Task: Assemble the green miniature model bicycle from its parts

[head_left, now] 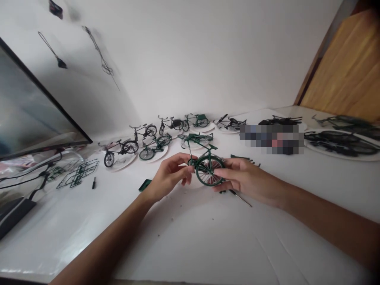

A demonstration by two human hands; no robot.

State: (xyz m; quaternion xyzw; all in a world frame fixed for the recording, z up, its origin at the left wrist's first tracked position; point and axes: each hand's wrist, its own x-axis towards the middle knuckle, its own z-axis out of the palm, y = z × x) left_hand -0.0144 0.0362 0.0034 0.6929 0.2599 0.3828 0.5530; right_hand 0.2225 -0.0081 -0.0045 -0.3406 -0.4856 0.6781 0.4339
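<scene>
A green model bicycle [210, 168] is held upright between my two hands at the middle of the table, one wheel facing me. My left hand [172, 174] has its thumb and fingers closed on the left part of its frame. My right hand [243, 177] grips the wheel from the right, thumb across the spokes. Beneath my right hand lies a thin screwdriver [242, 198]. Small dark green parts [242, 158] rest just behind that hand. A green tray-like piece [145, 185] sits left of my left wrist.
Several model bicycles [121, 151] stand on or near white plates along the wall. Green part frames [78, 173] and a short black tool [94, 183] lie left, near cables and a monitor [32, 107]. Black parts fill a plate [341, 154] at right. Tiny bits dot the white table [190, 245].
</scene>
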